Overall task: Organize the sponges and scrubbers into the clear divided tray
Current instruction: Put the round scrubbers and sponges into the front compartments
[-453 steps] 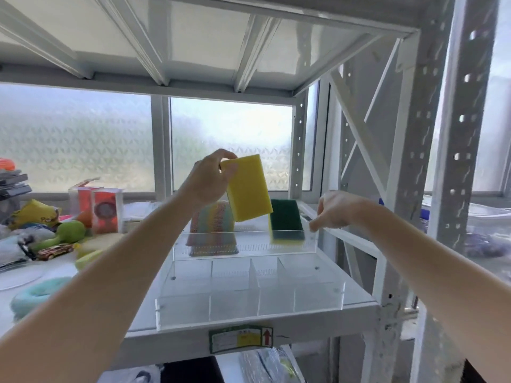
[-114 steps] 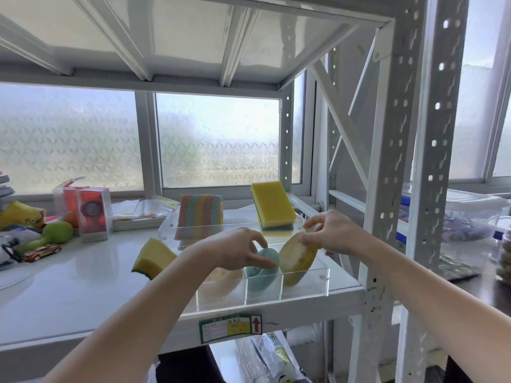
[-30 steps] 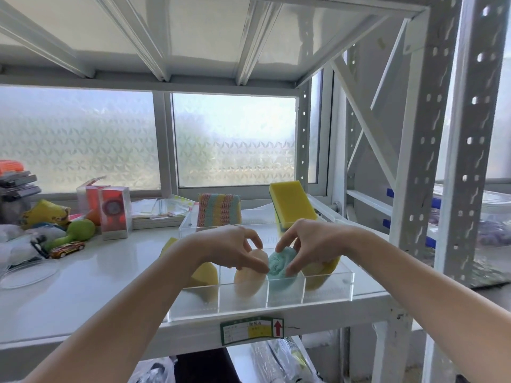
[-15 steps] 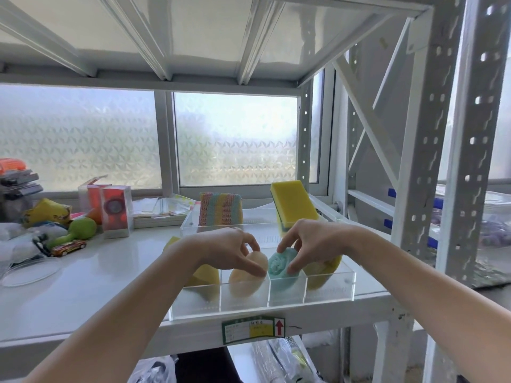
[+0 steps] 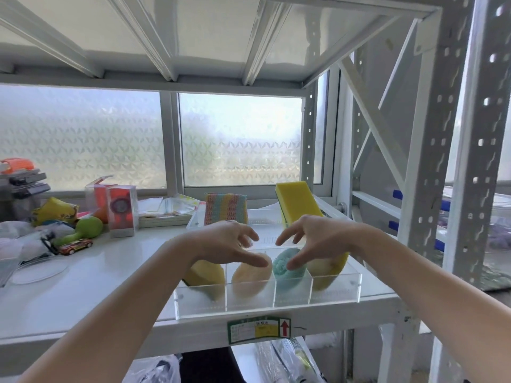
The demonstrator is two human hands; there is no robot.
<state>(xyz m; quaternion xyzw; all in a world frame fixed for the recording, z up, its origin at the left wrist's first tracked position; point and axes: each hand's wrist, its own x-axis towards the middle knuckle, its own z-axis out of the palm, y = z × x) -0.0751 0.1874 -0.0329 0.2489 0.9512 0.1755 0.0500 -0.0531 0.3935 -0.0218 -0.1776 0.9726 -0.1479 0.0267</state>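
The clear divided tray sits at the shelf's front edge. Its front compartments hold, from left to right, a yellow sponge, a pale orange sponge, a teal scrubber and another yellow sponge. Upright in the tray's back section stand a striped knitted scrubber and a yellow sponge with a green backing. My left hand hovers over the pale orange sponge with fingers spread, its thumb at the sponge's top. My right hand hovers spread over the teal scrubber, thumb tip touching it.
Toys, a small car, a green toy and red boxed items crowd the shelf's left side. A clear round lid lies front left. Shelf uprights stand close on the right.
Both hands have let go of the sponges and lifted slightly, fingers spreading apart. The pale orange sponge and teal scrubber stay in their compartments.
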